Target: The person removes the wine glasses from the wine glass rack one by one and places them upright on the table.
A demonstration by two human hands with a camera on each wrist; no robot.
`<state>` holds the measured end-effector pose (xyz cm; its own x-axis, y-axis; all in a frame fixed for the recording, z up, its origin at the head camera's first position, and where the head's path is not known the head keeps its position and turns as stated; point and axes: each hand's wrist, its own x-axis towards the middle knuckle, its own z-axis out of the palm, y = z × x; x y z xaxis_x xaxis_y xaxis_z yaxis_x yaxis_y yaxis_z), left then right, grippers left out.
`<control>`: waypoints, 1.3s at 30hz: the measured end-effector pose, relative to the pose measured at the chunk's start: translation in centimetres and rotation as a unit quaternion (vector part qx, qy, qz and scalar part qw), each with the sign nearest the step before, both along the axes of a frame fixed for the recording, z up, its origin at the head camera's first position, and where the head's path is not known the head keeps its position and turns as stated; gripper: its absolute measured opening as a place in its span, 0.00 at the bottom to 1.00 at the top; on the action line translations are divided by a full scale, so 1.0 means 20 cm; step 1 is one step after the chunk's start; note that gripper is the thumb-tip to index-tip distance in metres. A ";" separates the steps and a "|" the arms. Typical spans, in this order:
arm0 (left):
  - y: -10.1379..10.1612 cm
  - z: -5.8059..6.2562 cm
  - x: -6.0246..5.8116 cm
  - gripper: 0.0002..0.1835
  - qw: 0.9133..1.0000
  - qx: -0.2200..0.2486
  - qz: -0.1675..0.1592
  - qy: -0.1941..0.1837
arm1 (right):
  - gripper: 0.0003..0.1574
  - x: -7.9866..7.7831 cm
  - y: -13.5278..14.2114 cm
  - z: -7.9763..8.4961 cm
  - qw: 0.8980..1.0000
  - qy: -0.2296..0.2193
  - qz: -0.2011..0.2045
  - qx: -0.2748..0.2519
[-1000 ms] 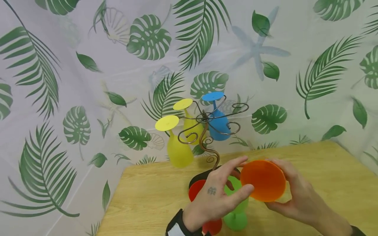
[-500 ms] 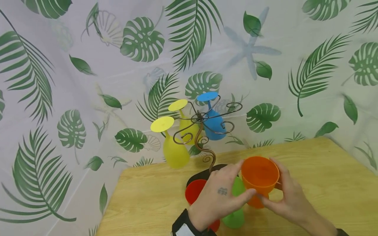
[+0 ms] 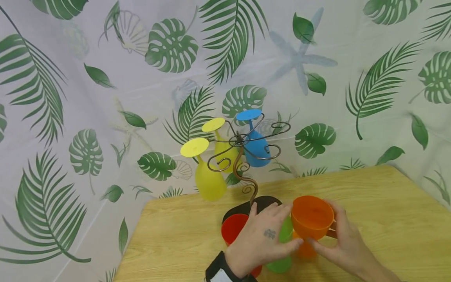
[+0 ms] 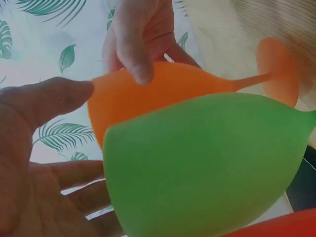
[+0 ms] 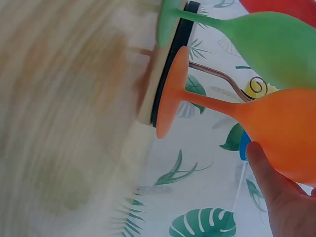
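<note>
My right hand [image 3: 347, 241] grips the bowl of an upright orange goblet [image 3: 311, 221], thumb in front and fingers on the far right side. At the goblet's left, my left hand [image 3: 262, 239] reaches in with fingers spread; its thumb [image 4: 74, 94] touches the rim in the left wrist view. A green goblet [image 3: 280, 263] stands beside the orange one, partly hidden by my left hand. Further left, a red goblet [image 3: 233, 227] is mostly covered by that hand. In the right wrist view the orange foot [image 5: 171, 96] appears low by the tabletop; contact cannot be told.
Behind the goblets rises a curled metal rack [image 3: 243, 172] on a black base [image 3: 267, 201]. Two yellow goblets [image 3: 210, 182] and a blue goblet [image 3: 257, 150] hang upside down from its arms. Leaf-patterned cloth [image 3: 105, 98] backs the wooden table [image 3: 169, 235].
The orange goblet has tipped from mouth-toward-me to upright and moved down and slightly left, with my right hand on it. My left hand's fingers have spread. The rack and hanging goblets stay put.
</note>
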<state>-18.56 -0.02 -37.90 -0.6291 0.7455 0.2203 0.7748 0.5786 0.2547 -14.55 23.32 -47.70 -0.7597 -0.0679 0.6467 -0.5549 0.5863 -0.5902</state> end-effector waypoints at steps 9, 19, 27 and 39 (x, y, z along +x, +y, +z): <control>0.00 -0.02 -0.01 0.32 0.999 -0.042 0.000 -0.001 | 0.67 0.02 -0.01 -0.04 0.999 -0.047 -0.011 0.004; 0.01 -0.03 -0.01 0.30 0.997 -0.078 0.013 0.023 | 0.65 0.01 -0.01 -0.07 0.998 -0.059 -0.001 -0.003; 0.01 -0.05 0.00 0.30 0.995 -0.091 0.020 0.041 | 0.62 -0.01 0.02 -0.03 0.996 -0.075 -0.016 0.050; 0.01 -0.05 0.00 0.29 0.993 -0.103 0.022 0.052 | 0.48 -0.03 -0.02 0.14 0.994 -0.030 -0.058 0.091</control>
